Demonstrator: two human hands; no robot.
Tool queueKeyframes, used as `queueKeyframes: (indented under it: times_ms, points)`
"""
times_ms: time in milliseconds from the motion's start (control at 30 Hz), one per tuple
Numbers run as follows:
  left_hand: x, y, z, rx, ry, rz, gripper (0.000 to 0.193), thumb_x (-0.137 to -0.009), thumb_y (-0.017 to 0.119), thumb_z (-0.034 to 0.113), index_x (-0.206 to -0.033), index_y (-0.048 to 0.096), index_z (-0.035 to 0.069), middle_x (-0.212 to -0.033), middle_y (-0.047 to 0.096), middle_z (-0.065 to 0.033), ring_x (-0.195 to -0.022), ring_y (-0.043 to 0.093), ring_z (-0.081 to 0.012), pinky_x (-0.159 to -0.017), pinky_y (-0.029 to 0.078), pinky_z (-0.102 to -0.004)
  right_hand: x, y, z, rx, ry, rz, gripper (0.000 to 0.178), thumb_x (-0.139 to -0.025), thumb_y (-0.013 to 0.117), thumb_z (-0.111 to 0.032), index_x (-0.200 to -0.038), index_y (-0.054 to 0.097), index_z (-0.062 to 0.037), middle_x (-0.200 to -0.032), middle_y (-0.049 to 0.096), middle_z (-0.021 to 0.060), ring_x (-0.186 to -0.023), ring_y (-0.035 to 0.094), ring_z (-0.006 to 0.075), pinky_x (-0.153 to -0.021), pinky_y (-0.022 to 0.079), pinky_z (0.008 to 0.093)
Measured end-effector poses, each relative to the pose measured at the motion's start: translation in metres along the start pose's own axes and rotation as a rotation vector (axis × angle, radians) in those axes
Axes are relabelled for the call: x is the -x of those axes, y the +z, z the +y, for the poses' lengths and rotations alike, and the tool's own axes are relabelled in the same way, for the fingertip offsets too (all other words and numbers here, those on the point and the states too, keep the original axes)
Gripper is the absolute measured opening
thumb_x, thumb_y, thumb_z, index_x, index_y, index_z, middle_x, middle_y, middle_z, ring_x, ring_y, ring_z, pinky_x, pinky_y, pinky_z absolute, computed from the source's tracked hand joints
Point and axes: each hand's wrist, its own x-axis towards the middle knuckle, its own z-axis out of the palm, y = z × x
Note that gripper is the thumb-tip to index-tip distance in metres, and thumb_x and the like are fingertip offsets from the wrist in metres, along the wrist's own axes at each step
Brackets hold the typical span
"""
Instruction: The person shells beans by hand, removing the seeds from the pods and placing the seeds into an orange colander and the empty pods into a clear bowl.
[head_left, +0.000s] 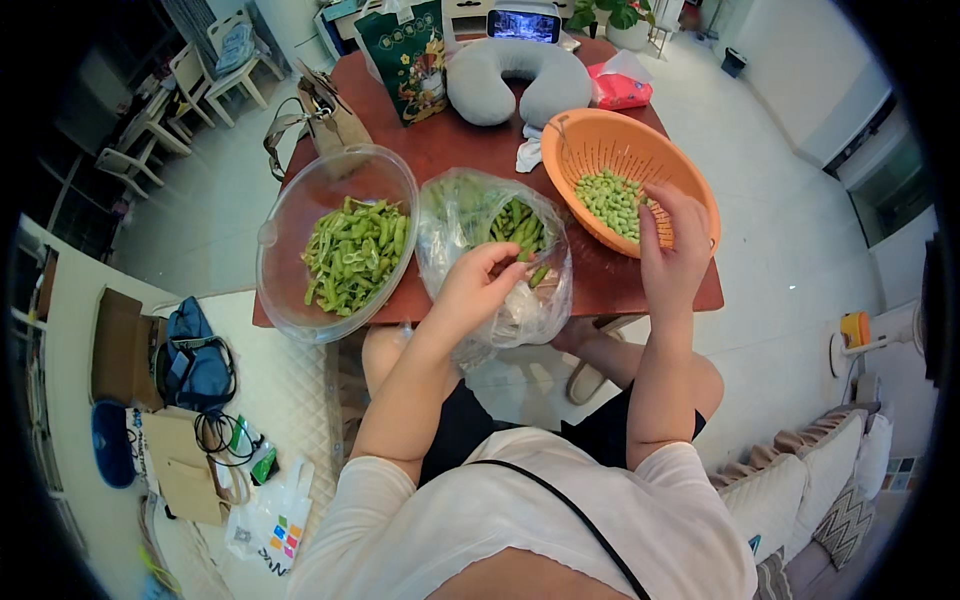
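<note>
My left hand (476, 286) is over a clear plastic bag (450, 215) with whole green soybean pods (518, 225) inside. Thumb and forefinger close on a green soybean pod (523, 255) at the bag's mouth. Above the right side of an orange colander (690, 175), my right hand (680, 235) has its thumb and fingertips drawn together; anything between them is too small to make out. Shelled green beans (610, 200) lie in the bottom of the colander. Left of the bag, a clear plastic bowl (280, 235) holds a heap of split green pods (355, 255).
On the red-brown table (450, 150) stand a grey neck pillow (487, 88), a lit phone (523, 26), a dark green gift bag (405, 65), a red tissue pack (620, 85) and a beige handbag (335, 120). My knees are under its near edge.
</note>
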Motion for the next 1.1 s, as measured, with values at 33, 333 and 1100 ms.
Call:
queueKeyframes:
  times_ms: [33,333,1100]
  points:
    - [0.001,0.0,0.002,0.0,0.003,0.003,0.019,-0.084,0.058,0.008,-0.1,0.058,-0.002,-0.093,0.061,-0.0014,-0.075,0.053,-0.0059,-0.066,0.044,-0.0209,-0.003,0.0,0.0,0.201,-0.063,-0.031,0.027,-0.07,0.067,-0.003,-0.096,0.061,-0.0048,-0.094,0.062,0.0085,-0.082,0.056,0.0261,-0.076,0.045,0.0361]
    - [0.002,0.001,0.011,-0.314,0.201,0.025,0.018,-0.077,0.062,0.007,-0.093,0.061,-0.001,-0.086,0.055,-0.0111,-0.07,0.055,-0.0218,-0.062,0.044,-0.0286,0.037,0.037,-0.031,-0.218,-0.131,-0.452,0.017,-0.068,0.068,-0.008,-0.083,0.063,-0.0053,-0.079,0.06,0.0072,-0.074,0.056,0.0242,-0.065,0.046,0.0333]
    - [0.002,0.002,0.016,0.111,0.025,-0.055,0.016,-0.084,0.056,0.003,-0.099,0.058,-0.003,-0.093,0.055,-0.0039,-0.077,0.056,-0.01,-0.068,0.047,-0.0216,0.052,0.04,-0.036,-0.448,0.111,-0.322,0.014,-0.069,0.065,0.0,-0.083,0.063,-0.0029,-0.078,0.059,0.0099,-0.073,0.058,0.0249,-0.063,0.047,0.032]
